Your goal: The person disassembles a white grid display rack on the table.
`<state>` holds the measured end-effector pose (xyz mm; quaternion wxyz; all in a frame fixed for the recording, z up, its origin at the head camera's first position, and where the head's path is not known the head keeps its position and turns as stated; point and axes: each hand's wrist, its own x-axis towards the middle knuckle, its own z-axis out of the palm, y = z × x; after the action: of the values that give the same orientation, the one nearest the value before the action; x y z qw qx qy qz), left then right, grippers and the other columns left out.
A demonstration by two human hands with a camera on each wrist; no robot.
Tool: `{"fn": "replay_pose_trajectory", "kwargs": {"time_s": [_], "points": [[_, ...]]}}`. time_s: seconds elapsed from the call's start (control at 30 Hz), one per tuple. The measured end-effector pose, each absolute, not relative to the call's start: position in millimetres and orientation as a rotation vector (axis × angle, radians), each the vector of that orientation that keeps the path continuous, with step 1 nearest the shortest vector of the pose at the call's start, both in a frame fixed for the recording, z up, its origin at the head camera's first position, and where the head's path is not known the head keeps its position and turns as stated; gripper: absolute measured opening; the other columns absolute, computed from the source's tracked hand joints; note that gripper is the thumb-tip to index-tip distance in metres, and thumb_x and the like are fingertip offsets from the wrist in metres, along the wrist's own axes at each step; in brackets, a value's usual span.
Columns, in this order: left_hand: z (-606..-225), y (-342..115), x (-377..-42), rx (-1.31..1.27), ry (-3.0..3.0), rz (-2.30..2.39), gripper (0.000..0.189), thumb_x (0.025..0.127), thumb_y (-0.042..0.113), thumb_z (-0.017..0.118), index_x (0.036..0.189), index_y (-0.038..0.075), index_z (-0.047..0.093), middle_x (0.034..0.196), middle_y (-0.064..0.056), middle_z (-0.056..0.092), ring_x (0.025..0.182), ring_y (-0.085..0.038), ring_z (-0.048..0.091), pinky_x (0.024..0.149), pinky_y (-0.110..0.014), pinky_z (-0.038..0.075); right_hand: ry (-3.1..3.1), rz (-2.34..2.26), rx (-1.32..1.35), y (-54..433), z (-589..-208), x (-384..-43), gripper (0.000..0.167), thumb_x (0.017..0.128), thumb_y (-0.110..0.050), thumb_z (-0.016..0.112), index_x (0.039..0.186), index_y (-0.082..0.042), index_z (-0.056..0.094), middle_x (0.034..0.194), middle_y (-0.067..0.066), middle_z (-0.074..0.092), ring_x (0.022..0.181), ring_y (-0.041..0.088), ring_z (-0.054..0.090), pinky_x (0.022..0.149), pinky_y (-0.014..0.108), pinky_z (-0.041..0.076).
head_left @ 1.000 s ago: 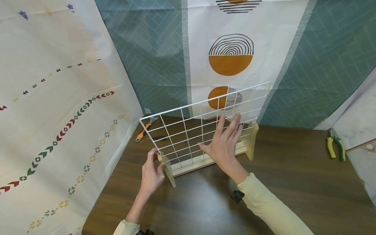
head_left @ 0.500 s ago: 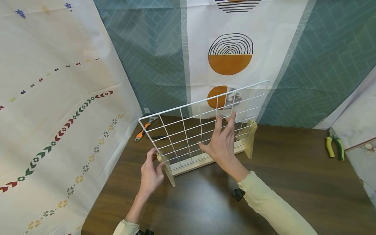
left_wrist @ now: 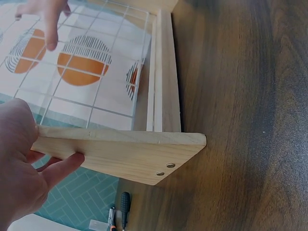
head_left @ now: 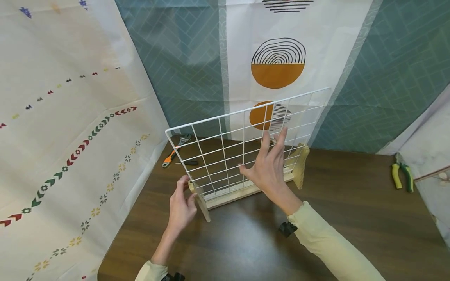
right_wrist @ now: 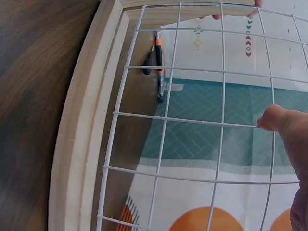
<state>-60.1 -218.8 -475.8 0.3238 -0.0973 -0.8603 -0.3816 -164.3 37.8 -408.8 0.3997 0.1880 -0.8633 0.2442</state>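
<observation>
A white wire grid panel stands upright in a wooden stand, its lower edge beside the pale base bar. The stand has one wooden end piece on the left and another wooden end piece on the right. My left hand grips the upper corner of the left end piece between thumb and fingers. On the near face of the grid, my right hand spreads its fairly straight fingers over the wires. In the right wrist view its thumb lies at a wire crossing; the other fingers are mostly hidden there.
Behind the grid on the dark wooden tabletop lie an orange-handled adjustable wrench and a dark-handled screwdriver. Green-and-yellow pliers rest at the far right. Patterned cloths hang at the back and left.
The grid's top edge has risen slightly and tilted toward upright in the head view, with my right hand staying against it. My left hand keeps its hold on the left end piece.
</observation>
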Motion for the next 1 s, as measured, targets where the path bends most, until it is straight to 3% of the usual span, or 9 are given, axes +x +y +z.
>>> {"fn": "replay_pose_trajectory", "kwargs": {"time_s": [0.5,0.8,1.0], "points": [[-475.9,-218.4,-59.1,-0.246,-2.268,-0.993,0.067,0.071,-0.026,0.068,0.13,-0.002,0.047,0.106,-0.021,0.064,0.099,-0.042,0.067,0.057,-0.044,0.056,-2.185,0.601,0.469,37.8,-386.3,-164.2,0.13,0.054,-0.045,0.095,0.148,0.0,0.017,0.155,0.037,-0.005,0.121,0.05,0.04,0.091,0.06,0.048],[-476.6,-218.1,-59.6,-0.262,-2.261,-1.003,0.064,0.071,-0.026,0.067,0.129,-0.004,0.048,0.105,-0.021,0.064,0.099,-0.042,0.067,0.061,-0.047,0.056,-2.122,0.585,0.497,38.1,-373.0,-166.0,0.133,0.053,-0.046,0.095,0.15,-0.004,0.013,0.153,0.039,-0.001,0.121,0.048,0.042,0.09,0.059,0.048],[-475.6,-217.5,-60.0,-0.256,-2.262,-1.0,0.066,0.071,-0.026,0.067,0.129,-0.003,0.048,0.106,-0.021,0.064,0.098,-0.041,0.067,0.057,-0.043,0.056,-2.14,0.594,0.484,37.8,-363.2,-165.5,0.134,0.052,-0.045,0.096,0.149,-0.003,0.014,0.153,0.04,-0.001,0.118,0.051,0.043,0.088,0.06,0.049]]}}
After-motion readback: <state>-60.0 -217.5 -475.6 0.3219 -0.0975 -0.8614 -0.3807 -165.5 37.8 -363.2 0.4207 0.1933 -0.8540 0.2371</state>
